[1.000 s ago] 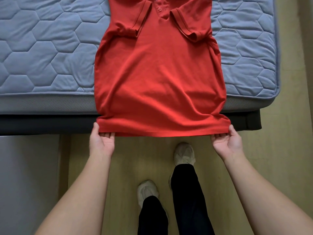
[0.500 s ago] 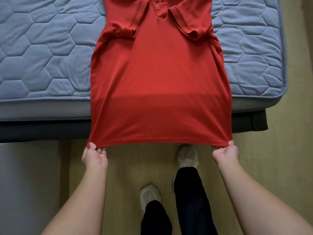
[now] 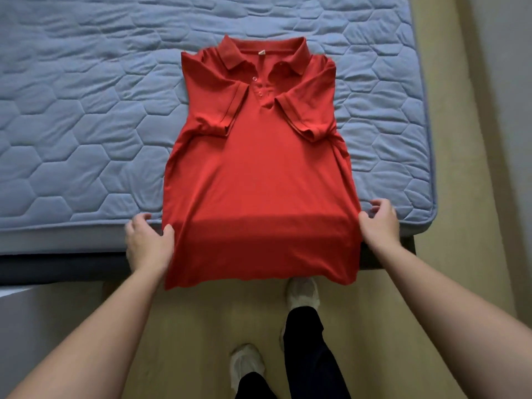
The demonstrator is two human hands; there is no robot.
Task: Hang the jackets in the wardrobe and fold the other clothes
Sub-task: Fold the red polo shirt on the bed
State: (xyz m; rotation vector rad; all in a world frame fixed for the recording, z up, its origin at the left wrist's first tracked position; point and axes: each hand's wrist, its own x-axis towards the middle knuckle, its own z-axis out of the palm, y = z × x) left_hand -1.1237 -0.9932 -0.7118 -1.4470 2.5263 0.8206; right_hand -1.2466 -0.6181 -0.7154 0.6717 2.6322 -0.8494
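Both hands have let go of the hem and come up to the shirt's sides at the bed edge. Nearest me, two pale shoes (image 3: 303, 295) stand on the floor. Above them the left hand (image 3: 148, 243) and right hand (image 3: 380, 223) are loose, each thumb touching a side edge, nothing clamped. One red polo shirt (image 3: 259, 174) lies face up on the mattress (image 3: 72, 125), tail hanging over the edge, two sleeves folded in, one collar farthest off. I'd pinch both sides level with each other, then carry the tail up toward the collar in one sweep, keeping the edges square. No jacket shows.
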